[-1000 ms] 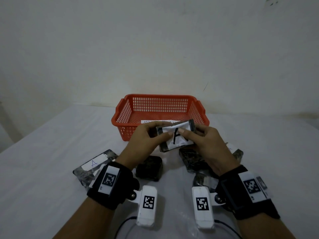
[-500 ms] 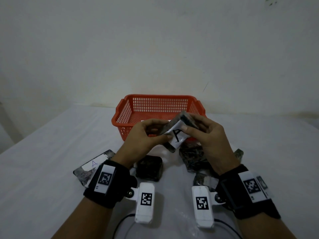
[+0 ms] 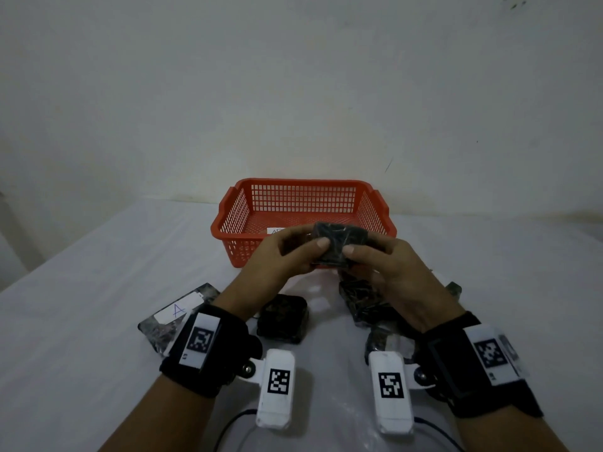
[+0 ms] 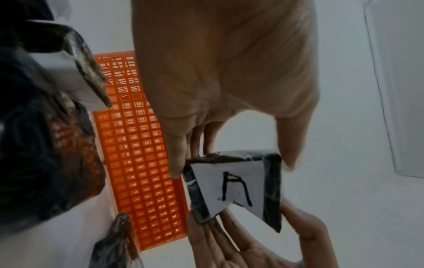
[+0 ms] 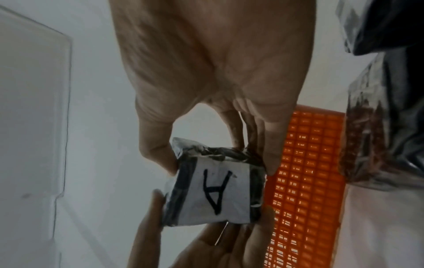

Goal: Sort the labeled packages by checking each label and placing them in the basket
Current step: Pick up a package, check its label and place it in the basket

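Note:
Both hands hold one small dark package (image 3: 337, 245) in the air just in front of the orange basket (image 3: 228, 220). My left hand (image 3: 287, 256) pinches its left side and my right hand (image 3: 385, 265) pinches its right side. In the head view its dark side faces up. Its white label marked "A" (image 4: 231, 188) faces down, showing in both wrist views (image 5: 220, 192). A white label (image 3: 275, 230) lies in the basket behind the hands.
Several more dark packages lie on the white table: one with an "A" label (image 3: 177, 309) at the left, a black one (image 3: 284, 318) in the middle, others (image 3: 362, 301) under my right hand. The basket stands by the wall.
The package has been turned over: its "A" label faced up a second ago and now faces down. Both hands have kept their hold and risen slightly toward the basket.

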`<state>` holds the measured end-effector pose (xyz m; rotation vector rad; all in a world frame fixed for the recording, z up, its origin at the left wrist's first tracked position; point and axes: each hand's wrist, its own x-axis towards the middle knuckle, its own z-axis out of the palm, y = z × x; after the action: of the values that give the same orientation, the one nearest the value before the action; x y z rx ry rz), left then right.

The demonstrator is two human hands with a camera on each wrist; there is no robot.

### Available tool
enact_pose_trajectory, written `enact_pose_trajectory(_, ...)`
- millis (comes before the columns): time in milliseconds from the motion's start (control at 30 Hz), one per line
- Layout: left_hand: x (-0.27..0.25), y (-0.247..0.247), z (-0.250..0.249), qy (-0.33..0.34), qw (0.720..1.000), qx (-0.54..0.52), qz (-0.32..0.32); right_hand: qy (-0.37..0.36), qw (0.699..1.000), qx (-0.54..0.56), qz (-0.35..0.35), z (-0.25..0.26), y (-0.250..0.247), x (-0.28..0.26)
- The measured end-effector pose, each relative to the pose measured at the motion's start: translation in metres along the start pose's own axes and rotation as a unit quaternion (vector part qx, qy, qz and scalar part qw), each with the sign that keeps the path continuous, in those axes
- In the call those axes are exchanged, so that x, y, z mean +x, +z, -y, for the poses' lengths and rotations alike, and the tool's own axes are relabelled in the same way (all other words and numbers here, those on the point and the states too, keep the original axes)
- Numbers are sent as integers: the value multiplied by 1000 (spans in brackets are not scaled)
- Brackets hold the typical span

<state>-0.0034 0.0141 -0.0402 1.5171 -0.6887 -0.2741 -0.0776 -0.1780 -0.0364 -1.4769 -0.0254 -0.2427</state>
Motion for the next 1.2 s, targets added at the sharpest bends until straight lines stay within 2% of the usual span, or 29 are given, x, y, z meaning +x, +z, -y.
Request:
enact_pose_trajectory(133, 1, -3, 2, 8, 999, -19, -40, 23, 999, 6, 28, 4, 5, -1)
enact_pose_trajectory(300, -3, -1, -3, -3, 1000, 17, 22, -1, 1000, 3, 23, 2, -1, 0)
enact_pose_trajectory(433, -3, -2, -5, 6, 1000, 19, -3, -11, 999, 4, 32, -1, -2, 3)
enact_pose_trajectory(533, -5, -5, -4, -5, 1000, 16, 11, -15, 1000, 6, 18, -5, -4, 5)
enact_pose_trajectory(700, -2, -6, -2, 29, 998, 43, -32, 10, 999, -4, 31, -2, -4, 4)
enact_pose_trajectory(800, -3, -7, -1, 34, 998, 43, 10, 39, 999, 4, 20, 2, -2, -1)
enact_pose_trajectory(900, -5, -2, -4, 40, 998, 7, 43, 15, 999, -45, -21, -4, -3, 2)
enact_pose_trajectory(1000, -4, 5, -8, 57, 998, -9, -13, -26, 995, -83, -50, -6, -2, 1)
enact_pose_trajectory(1100, -4, 4, -7, 92, 993, 20, -77, -47, 991, -116, -40, -5, 1, 0)
enact_pose_trajectory(1200, -4, 0, -5, 125, 990, 26, -63, -8, 995, -98, -22, 0, 3, -2)
